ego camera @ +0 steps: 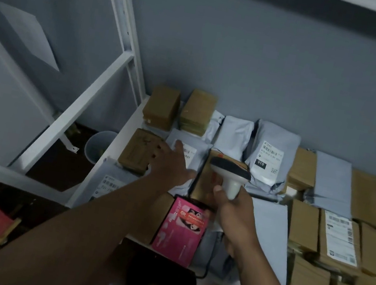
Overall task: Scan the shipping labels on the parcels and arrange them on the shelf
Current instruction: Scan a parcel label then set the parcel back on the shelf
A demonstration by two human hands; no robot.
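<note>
grey labelled mailer (185, 157) flat on white shelf (116, 144), between brown parcels (139, 151); white scanner (230, 175) above.

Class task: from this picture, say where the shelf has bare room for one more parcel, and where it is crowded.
Bare: a white strip along the shelf's left edge, beside the brown boxes, and a bit of front edge by the pink box. Crowded: everywhere rightwards, parcels overlapping.

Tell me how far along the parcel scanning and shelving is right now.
Done: many parcels already lie on the white shelf, including a grey mailer marked 010; whether they were scanned cannot be told. In hand: the right hand grips the scanner, while the left hand reaches with straight fingers onto a labelled grey mailer. Left: scanning it and placing it.
</note>
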